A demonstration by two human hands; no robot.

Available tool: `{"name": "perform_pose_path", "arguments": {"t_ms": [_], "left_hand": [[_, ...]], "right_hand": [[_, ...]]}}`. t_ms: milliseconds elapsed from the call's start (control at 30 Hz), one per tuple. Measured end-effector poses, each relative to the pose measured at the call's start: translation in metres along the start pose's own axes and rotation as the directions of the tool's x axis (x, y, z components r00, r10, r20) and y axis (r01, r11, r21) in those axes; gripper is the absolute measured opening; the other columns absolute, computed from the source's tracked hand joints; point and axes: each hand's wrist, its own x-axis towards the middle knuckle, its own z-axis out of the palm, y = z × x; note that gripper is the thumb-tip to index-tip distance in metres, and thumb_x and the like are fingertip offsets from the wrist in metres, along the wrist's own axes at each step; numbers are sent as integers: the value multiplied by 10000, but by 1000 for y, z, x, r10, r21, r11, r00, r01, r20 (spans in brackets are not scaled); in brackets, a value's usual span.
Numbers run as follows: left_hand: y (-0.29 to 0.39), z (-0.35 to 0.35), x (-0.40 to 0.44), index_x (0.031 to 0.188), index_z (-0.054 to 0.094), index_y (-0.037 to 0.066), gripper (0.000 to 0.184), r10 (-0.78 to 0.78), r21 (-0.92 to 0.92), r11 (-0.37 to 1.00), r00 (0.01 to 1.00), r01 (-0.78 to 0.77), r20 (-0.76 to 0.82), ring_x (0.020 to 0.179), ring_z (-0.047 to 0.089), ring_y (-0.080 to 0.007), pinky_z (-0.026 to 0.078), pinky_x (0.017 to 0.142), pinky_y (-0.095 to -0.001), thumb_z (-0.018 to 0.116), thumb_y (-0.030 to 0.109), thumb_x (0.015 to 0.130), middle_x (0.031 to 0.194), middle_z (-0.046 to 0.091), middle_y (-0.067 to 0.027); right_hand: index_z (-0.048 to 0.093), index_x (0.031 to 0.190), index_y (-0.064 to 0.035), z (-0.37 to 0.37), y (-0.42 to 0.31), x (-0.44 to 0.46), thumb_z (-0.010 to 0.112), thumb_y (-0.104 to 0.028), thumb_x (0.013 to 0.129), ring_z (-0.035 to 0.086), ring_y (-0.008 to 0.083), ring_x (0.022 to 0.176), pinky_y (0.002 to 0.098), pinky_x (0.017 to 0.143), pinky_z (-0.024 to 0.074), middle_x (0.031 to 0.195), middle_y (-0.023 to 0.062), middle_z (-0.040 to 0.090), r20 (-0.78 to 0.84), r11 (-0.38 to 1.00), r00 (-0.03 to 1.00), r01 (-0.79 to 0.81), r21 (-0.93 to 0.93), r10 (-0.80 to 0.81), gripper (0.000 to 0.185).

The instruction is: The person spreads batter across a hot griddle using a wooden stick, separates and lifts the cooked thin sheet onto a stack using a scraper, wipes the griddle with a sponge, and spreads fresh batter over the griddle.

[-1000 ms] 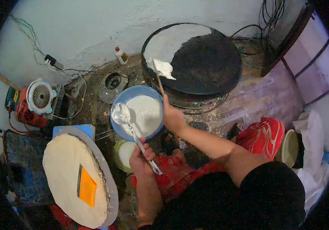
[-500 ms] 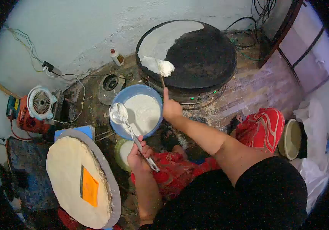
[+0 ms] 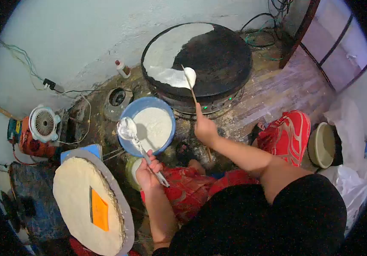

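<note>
My left hand (image 3: pixel 149 170) is closed round the handle of a metal ladle (image 3: pixel 142 149), whose batter-smeared bowl hangs over the left rim of a blue basin (image 3: pixel 170 138) holding white batter (image 3: pixel 152 128). In my right hand (image 3: pixel 205 129) is a thin wooden stick (image 3: pixel 193 94). Its far end touches a lump of white batter (image 3: pixel 190 77) near the front edge of the round black griddle (image 3: pixel 217 55). A thin white layer (image 3: pixel 162 51) covers the griddle's left side.
A stack of round flatbreads (image 3: pixel 76 200) with an orange-handled scraper (image 3: pixel 99 209) stands at lower left. Beyond are a fan blower (image 3: pixel 44 123), a small bottle (image 3: pixel 122 69) and a metal ring stand (image 3: pixel 117 98). A pale bucket (image 3: pixel 321 145) is at right.
The stick and my right hand have moved rightward along the griddle's front edge, pushing the batter lump and leaving a white band. The ladle stays over the basin.
</note>
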Motion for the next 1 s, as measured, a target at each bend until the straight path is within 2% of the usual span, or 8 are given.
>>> {"name": "perform_pose_path", "arguments": {"t_ms": [100,167,200,300,500,567,700,1000], "left_hand": [[0,3,1,1072,414,-63,336,-32,-83,996,999,30,-15,535,360,-130,311,451,-248,292,197,898,748,442,-83],[-2,-5,4,1072,412,-64,337,-8,-31,999,1000,8,12,537,364,-131,316,451,-252,293,199,898,752,445,-86],[-1,-3,3,1069,413,-66,338,-24,-56,998,999,26,33,533,364,-132,317,451,-253,292,200,898,752,447,-89],[1,0,0,1057,418,-69,340,-73,-84,994,997,76,36,517,362,-135,317,450,-257,285,202,900,744,449,-90],[-6,12,-1,1056,421,-68,338,-17,-80,997,999,15,-28,505,363,-127,334,458,-248,302,207,898,738,455,-76],[-6,5,6,1061,421,-66,344,1,-37,999,999,-2,-33,508,365,-120,334,454,-242,296,212,901,742,455,-74],[-5,4,4,1073,406,-71,341,-54,-32,998,999,54,5,535,382,-118,330,443,-240,297,204,902,759,458,-76],[-12,16,6,1060,400,-84,335,-47,-36,998,999,47,-25,538,385,-125,341,441,-233,300,193,901,752,449,-84]], "right_hand": [[65,1326,-12,-5,-5,-19,479,-32,697,560,313,582,415,527,447,675,172,552,134,995,990,-35,-93,47,752],[56,1326,-10,21,-3,-12,483,-24,685,563,295,574,401,506,446,660,166,550,-42,961,970,232,-151,-241,770],[38,1326,-14,24,-5,0,470,-9,678,563,305,587,415,528,447,690,171,554,101,972,985,156,-176,-140,779],[26,1327,-19,-3,8,10,443,-5,688,560,330,609,431,556,444,719,185,557,85,992,996,-17,-123,27,763],[20,1328,-18,-19,30,-20,426,-28,727,551,348,607,424,561,444,740,194,556,104,997,994,-13,-76,21,726],[42,1327,-12,-9,29,-18,437,-27,717,557,334,604,410,555,451,735,191,554,105,936,972,230,-267,-209,727],[80,1332,-35,-45,59,-6,447,-22,689,561,332,610,411,556,453,749,171,562,80,975,996,-6,-222,24,741],[71,1343,-159,-52,99,6,428,-73,769,588,327,680,427,580,469,802,194,575,85,966,996,54,-252,-34,682]]}}
